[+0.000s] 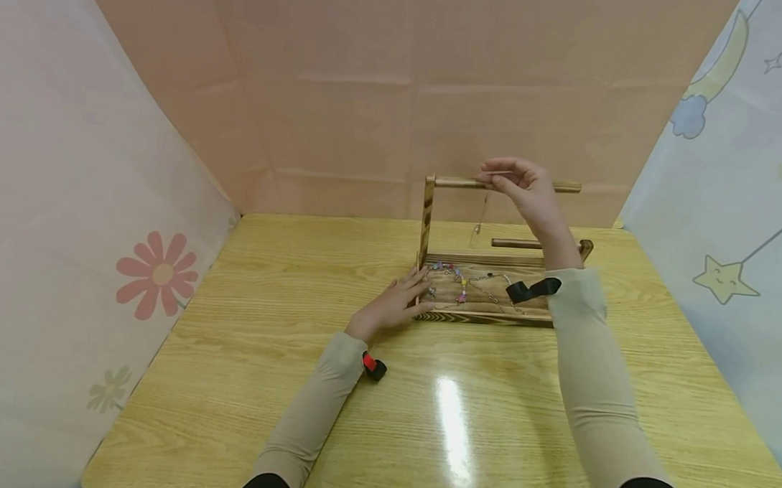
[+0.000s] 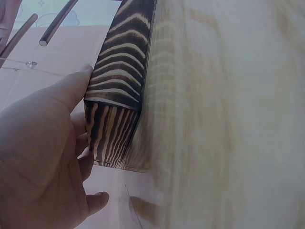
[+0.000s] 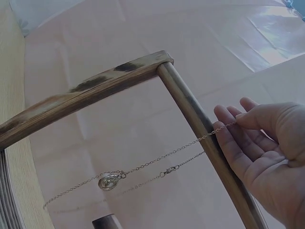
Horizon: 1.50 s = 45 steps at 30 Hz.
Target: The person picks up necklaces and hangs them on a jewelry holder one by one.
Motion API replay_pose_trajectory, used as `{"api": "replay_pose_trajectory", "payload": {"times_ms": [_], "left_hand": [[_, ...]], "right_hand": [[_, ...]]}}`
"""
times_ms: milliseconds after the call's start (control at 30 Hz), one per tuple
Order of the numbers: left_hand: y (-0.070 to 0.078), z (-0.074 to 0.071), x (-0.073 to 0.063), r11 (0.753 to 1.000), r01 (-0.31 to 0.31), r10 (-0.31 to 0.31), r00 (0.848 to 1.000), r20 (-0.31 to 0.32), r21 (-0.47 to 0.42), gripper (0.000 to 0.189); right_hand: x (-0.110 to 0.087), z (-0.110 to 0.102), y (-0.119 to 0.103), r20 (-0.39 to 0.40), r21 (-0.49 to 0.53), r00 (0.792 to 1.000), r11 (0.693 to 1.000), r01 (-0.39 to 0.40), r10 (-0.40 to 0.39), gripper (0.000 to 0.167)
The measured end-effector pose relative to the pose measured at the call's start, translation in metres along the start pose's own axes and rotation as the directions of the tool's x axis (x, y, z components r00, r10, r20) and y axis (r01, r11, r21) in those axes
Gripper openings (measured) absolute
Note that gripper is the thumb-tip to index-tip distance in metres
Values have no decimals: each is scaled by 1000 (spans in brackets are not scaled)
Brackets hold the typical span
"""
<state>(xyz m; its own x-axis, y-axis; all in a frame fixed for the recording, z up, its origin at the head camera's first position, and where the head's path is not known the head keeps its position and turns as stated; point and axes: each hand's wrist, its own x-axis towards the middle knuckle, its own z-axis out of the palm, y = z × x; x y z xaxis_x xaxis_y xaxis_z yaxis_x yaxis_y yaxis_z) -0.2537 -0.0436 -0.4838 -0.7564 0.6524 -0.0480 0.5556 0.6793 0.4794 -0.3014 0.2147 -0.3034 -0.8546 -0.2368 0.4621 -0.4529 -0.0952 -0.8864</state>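
A dark-grained wooden jewelry stand [image 1: 426, 220] has an upright post, a high bar, a lower bar and a tray base. My right hand [image 1: 531, 199] is at the high bar [image 3: 186, 100], pinching a fine chain necklace [image 3: 164, 155] between thumb and fingers. The chain passes over that bar, and its clear pendant [image 3: 108, 181] hangs below, level with a small clasp [image 3: 169, 171]. My left hand [image 1: 389, 305] rests against the tray's left end, its thumb [image 2: 76, 86] on the front rim [image 2: 116, 71] and its fingers fairly straight along the end.
Inside the tray lie a colourful beaded strand [image 1: 462, 282] and thin chains [image 1: 489, 294]. The lower bar [image 1: 517, 243] sticks out from the stand's right side. Behind the wooden table [image 1: 286, 283] hangs a pinkish-brown backdrop [image 1: 344, 113], with patterned cloth on both sides.
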Motion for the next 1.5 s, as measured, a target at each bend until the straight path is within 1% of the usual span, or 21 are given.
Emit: {"api": "replay_pose_trajectory", "payload": {"times_ms": [267, 567, 767, 900, 1033, 1500], "left_hand": [[1, -2, -2, 1000, 7, -7, 1000, -6, -18, 65], [1, -2, -2, 1000, 9, -10, 1000, -11, -16, 64], [2, -3, -1, 1000, 8, -8, 1000, -6, -16, 64], [2, -3, -1, 1000, 7, -7, 1000, -2, -13, 65], [1, -3, -1, 1000, 5, -5, 1000, 0, -2, 65], [1, -3, -2, 1000, -3, 3, 1000, -4, -1, 65]], "right_hand": [[3, 7, 0, -3, -26, 1000, 1000, -3, 3, 28], [5, 15, 2, 17, 2, 1000, 1000, 0, 0, 28], [6, 17, 4, 18, -33, 1000, 999, 10, -9, 27], [7, 18, 6, 19, -33, 1000, 999, 13, -13, 27], [6, 20, 7, 29, -14, 1000, 1000, 5, -5, 27], [8, 28, 6, 45, -44, 999, 999, -11, 13, 29]]}}
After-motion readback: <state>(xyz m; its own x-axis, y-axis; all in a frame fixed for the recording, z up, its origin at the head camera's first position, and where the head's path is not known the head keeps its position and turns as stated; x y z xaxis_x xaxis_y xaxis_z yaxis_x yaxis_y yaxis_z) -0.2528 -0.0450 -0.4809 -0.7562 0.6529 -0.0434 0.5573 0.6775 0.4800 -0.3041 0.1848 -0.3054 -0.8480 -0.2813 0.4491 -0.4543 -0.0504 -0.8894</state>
